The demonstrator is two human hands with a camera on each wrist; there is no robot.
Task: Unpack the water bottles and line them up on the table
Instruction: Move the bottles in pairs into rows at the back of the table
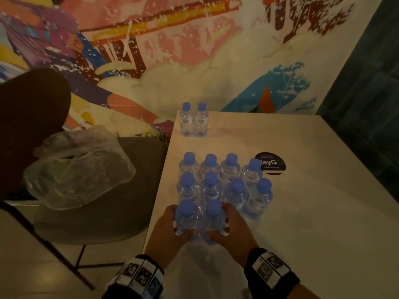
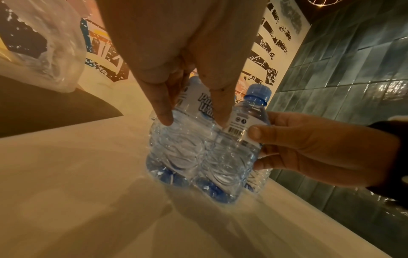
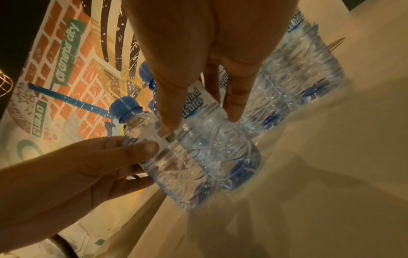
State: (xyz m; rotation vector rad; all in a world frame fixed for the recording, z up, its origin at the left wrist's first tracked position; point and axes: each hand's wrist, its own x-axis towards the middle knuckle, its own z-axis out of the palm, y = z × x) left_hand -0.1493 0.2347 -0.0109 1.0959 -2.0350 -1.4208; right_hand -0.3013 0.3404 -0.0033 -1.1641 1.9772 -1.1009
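Several clear water bottles with blue caps stand bunched together (image 1: 231, 175) in the middle of the white table (image 1: 313, 212). Two more bottles (image 1: 193, 120) stand side by side at the table's far left corner. My left hand (image 1: 172, 225) grips the nearest left bottle (image 1: 186, 214) round its body. My right hand (image 1: 231, 227) grips the bottle (image 1: 213, 216) beside it. The left wrist view shows my left fingertips (image 2: 165, 118) on one bottle (image 2: 183, 143) and the right hand (image 2: 309, 148) holding its neighbour (image 2: 238, 151). Both bottles are upright, their bases at the table top.
Crumpled clear plastic wrap (image 1: 79, 167) lies on a dark chair (image 1: 142, 165) left of the table. A round dark sticker (image 1: 272, 164) sits on the table right of the bunch. A painted wall runs behind, and dark tiles (image 1: 367, 93) close off the right.
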